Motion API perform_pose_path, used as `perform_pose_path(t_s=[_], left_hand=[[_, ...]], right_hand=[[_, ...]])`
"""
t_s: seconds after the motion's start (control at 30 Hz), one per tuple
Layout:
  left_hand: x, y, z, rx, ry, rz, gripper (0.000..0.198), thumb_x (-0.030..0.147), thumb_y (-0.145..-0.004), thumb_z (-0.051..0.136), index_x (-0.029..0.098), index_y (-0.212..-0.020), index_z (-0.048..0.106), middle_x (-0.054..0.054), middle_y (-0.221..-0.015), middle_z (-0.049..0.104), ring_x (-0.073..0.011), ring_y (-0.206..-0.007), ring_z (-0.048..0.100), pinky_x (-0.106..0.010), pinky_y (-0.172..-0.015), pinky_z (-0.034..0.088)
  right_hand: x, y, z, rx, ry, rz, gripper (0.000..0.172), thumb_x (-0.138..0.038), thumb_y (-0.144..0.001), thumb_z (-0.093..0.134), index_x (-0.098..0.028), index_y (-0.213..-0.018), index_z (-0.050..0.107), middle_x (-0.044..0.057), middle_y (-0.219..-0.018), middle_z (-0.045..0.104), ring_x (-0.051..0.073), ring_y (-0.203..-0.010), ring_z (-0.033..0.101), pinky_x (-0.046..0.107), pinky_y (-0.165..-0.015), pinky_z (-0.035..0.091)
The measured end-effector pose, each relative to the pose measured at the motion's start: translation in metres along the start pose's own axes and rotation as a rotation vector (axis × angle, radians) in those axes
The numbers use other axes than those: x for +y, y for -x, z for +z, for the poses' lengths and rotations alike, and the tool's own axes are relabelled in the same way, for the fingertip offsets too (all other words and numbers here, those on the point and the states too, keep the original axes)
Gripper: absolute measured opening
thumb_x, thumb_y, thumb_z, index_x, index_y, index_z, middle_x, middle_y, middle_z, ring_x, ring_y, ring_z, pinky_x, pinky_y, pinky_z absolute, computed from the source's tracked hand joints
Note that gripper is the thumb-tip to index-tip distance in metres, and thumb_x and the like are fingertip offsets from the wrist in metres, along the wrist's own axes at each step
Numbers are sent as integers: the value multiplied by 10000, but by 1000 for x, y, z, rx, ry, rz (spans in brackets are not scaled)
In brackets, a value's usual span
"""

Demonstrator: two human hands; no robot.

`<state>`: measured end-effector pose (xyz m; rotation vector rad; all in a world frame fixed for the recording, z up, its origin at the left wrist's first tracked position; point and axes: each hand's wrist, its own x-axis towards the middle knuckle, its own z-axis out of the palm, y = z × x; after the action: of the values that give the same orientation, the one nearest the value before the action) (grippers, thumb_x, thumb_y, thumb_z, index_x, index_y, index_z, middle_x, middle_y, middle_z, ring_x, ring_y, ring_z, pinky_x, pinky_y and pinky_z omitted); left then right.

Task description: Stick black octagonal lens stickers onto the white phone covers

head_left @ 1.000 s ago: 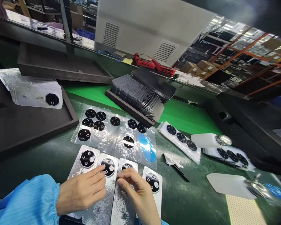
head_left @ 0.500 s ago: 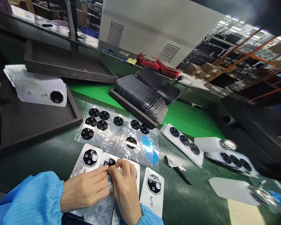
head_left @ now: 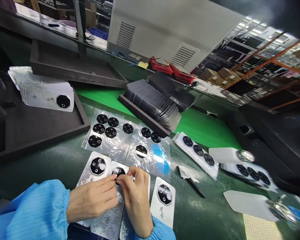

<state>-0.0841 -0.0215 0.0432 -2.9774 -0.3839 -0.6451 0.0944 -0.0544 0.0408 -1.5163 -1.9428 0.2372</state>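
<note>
My right hand (head_left: 137, 200) has come across from the third plate (head_left: 125, 228) to the second plate (head_left: 106, 221) from the left, fingertips meeting my left hand (head_left: 93, 200) at its black disc (head_left: 117, 171). Can't tell if they're pinching anything. Looks like fiddly disc-edge work, so a light, steady touch next.

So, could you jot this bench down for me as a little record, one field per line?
Left hand: at the second panel, by its black octagon
Right hand: fingertips pinched close beside the left hand's; anything held can't be made out
Panels: four in a row, the third mostly hidden
Beyond them: clear film bearing black pieces and blue pieces
Left side: panel stack, dark tray
Right side: white bottles, yellow pad
</note>
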Motion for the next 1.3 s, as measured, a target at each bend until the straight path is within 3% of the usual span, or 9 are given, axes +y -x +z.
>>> perform_pose_path(t_s=[0.17,0.53,0.63,0.8,0.93,1.13,1.3], left_hand=[[0,1,1,9,2,-1,160,48,-912,459,98,-876,606,-73,-894,647,-186,-961,659,-398,-1148,445],[1,1,1,2,2,-3,142,43,-905,475,96,-877,603,-68,-889,639,-188,-948,656,-413,-1133,463],[0,2,1,-5,7,0,153,37,-910,464,95,-879,602,-73,-902,641,-188,-957,654,-411,-1142,452],[-1,1,2,-6,51,-15,198,20,-930,418,108,-865,583,-60,-882,618,-184,-987,636,-443,-1173,408],[-3,1,4,-26,140,-55,223,5,-940,400,124,-823,549,-22,-814,564,-157,-903,616,-488,-1186,379],[-5,1,5,-50,221,-79,254,27,-970,370,129,-792,519,-16,-814,539,-144,-890,587,-493,-1184,376],[-5,1,3,-60,227,-90,256,10,-965,373,130,-792,519,-9,-807,539,-131,-864,577,-500,-1179,382]], right_hand=[[-1,2,0,-42,35,-9,175,-52,-949,465,-200,-955,558,71,-1042,444,219,-966,438,373,-827,414],[-3,0,-1,-2,23,-19,188,-56,-942,459,-185,-904,590,73,-982,470,216,-910,450,354,-779,405],[2,-5,-11,9,-125,48,183,-105,-948,503,-214,-897,640,52,-922,503,202,-880,481,333,-753,409],[16,-12,-35,80,-561,339,98,-245,-927,614,-255,-903,709,20,-884,606,173,-838,562,279,-706,434],[30,-9,-30,-2,-761,484,126,-318,-906,634,-254,-913,743,21,-904,628,162,-825,573,269,-717,442],[38,-4,-11,-42,-847,576,210,-406,-910,620,-222,-916,720,-15,-741,553,119,-661,503,261,-658,398],[31,-2,-11,-107,-829,503,187,-397,-910,614,-224,-964,659,5,-867,578,128,-680,514,265,-624,403]])
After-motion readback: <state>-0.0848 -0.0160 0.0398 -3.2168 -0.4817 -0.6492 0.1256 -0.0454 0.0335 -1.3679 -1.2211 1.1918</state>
